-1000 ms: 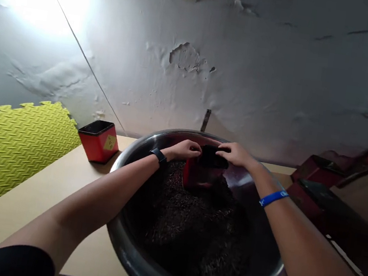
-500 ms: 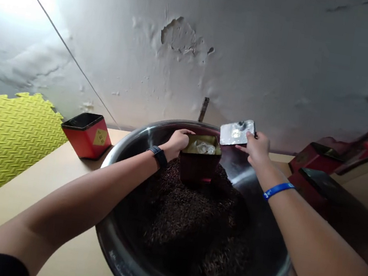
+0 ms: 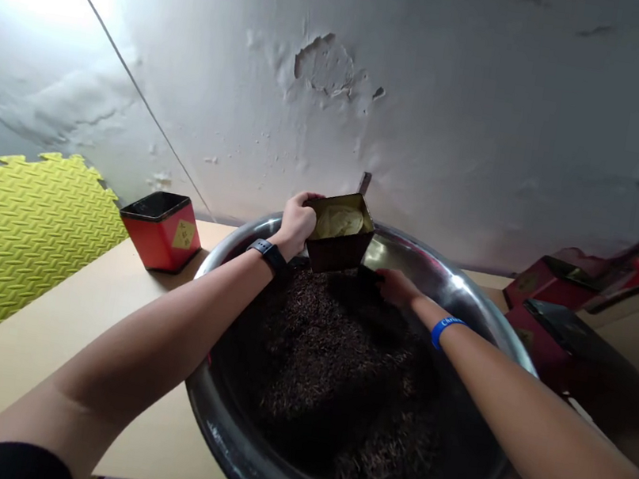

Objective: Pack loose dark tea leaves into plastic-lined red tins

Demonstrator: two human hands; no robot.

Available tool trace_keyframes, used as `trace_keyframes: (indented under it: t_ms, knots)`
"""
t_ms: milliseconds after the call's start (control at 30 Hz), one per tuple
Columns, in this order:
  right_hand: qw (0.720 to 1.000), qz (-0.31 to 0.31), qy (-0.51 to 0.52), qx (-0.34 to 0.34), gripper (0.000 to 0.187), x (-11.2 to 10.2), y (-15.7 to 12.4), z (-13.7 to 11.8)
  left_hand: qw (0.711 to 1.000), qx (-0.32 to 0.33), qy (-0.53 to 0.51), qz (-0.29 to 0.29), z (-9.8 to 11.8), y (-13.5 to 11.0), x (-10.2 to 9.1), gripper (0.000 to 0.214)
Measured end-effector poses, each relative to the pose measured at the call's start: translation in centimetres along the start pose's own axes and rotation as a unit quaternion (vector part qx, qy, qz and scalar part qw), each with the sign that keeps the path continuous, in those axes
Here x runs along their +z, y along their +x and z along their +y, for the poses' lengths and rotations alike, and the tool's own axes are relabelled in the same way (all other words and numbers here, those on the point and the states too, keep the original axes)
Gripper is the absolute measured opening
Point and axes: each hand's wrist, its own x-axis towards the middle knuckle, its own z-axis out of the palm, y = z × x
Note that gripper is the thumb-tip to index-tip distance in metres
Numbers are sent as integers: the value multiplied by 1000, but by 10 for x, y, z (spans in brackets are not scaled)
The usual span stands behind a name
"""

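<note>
My left hand (image 3: 298, 224) grips a square tea tin (image 3: 338, 252) by its left rim, tilted so its mouth faces me. A crumpled pale plastic liner (image 3: 339, 221) shows inside the gold interior. Below lies a heap of loose dark tea leaves (image 3: 316, 343) in a large steel basin (image 3: 492, 329). My right hand (image 3: 399, 287) is low in the basin, right of the tin, fingers closed on a dark flat piece (image 3: 371, 276) mostly lost in shadow.
A red tapered tin (image 3: 164, 234) with a yellow label stands left of the basin on the light wooden table (image 3: 150, 406). More red tins (image 3: 553, 286) are at the right. Yellow foam matting (image 3: 24, 243) lies at left; a peeling wall (image 3: 463, 117) rises behind.
My right hand has lowered the flat silver-faced piece from above the rim into the basin. My left hand has raised and tilted the tin. The view has shifted slightly.
</note>
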Motion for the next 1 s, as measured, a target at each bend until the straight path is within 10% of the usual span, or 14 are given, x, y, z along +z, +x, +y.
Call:
trace_keyframes:
  t_ms: [467,733,1000]
  knots:
    - [929,-300,47,-213,33,-13,-30,-90,999,27,27,5,-9,-2,0,49]
    - [1000,-7,-26,15,36,-29,-7,-10,998,36,37,34,-12,1,0,48]
    - [1000,12,-23,-18,40,30,-1,-32,996,45,55,57,-5,-4,-1,45]
